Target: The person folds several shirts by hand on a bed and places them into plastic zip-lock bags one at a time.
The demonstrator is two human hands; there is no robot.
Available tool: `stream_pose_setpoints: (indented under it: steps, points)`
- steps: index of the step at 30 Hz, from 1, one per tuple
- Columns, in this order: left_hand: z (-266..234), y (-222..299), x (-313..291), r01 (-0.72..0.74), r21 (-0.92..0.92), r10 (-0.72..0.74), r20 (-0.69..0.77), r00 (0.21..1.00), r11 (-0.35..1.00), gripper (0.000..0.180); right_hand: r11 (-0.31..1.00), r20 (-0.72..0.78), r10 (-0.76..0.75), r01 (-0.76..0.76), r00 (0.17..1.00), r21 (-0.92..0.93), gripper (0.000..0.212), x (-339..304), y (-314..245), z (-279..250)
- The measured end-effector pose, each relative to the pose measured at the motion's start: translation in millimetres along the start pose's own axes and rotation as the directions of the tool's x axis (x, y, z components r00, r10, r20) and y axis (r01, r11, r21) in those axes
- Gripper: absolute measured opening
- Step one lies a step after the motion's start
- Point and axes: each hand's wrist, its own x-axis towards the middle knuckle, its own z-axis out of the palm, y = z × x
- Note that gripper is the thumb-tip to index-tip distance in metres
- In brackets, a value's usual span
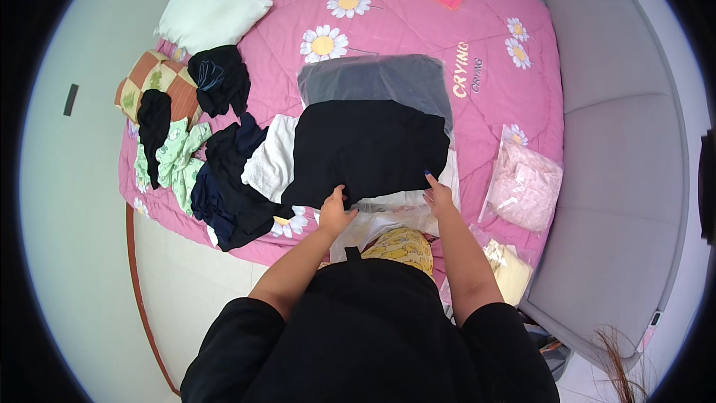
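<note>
A black garment (373, 145) lies spread in front of me, roughly rectangular, its near edge drooping at the left. My left hand (337, 213) is closed on that near edge, left of its middle. At the near right corner my right hand (438, 195) grips the same cloth, with a dark-nailed digit on top; the fingers beneath are partly hidden. White fabric (272, 157) shows from under the garment's left side. Clear plastic (365, 225) lies along the near side. Just beyond, a dark grey folded item in a clear bag (373, 78) is partly covered.
All this rests on a pink flowered quilt (410, 22). Dark clothes (235, 179) and green printed clothes (179, 157) are heaped at left, near a checkered cushion (153, 78) and white pillow (212, 13). Bagged pink (524, 185) and cream (509, 272) items sit beside the grey headboard (623, 157).
</note>
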Motion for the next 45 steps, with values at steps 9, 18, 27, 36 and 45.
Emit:
stream_pose_setpoints:
  steps: [9, 18, 27, 36, 45]
  points:
    - [4.8, 4.3, 7.5, 0.046, -0.11, -0.04, 0.056, 0.998, 0.993, 0.062, 0.747, 0.382, 0.147, -0.355, 0.912, 0.561, 0.032, 5.5, -28.3, -3.9]
    - [-23.1, 50.5, 12.9, -0.337, 0.178, 0.369, -0.199, 0.908, 0.925, 0.061, 0.807, 0.627, 0.065, -0.41, 0.777, 0.425, 0.048, 26.3, -64.4, -13.4]
    - [11.0, 99.3, 83.3, -0.38, 0.437, 0.41, 0.028, 0.912, 0.815, 0.063, 0.837, 0.642, -0.077, -0.3, 0.763, 0.457, 0.041, 54.4, -95.6, -19.2]
    - [80.8, 160.8, 104.0, -0.471, 0.396, 0.441, 0.171, 0.881, 0.788, 0.064, 0.843, 0.55, -0.171, -0.167, 0.817, 0.51, 0.042, 65.8, -132.2, -118.3]
    - [122.0, 199.2, 108.6, -0.518, 0.341, 0.422, 0.32, 0.848, 0.784, 0.068, 0.738, 0.461, -0.344, -0.069, 0.818, 0.672, 0.042, 42.8, -154.6, -160.0]
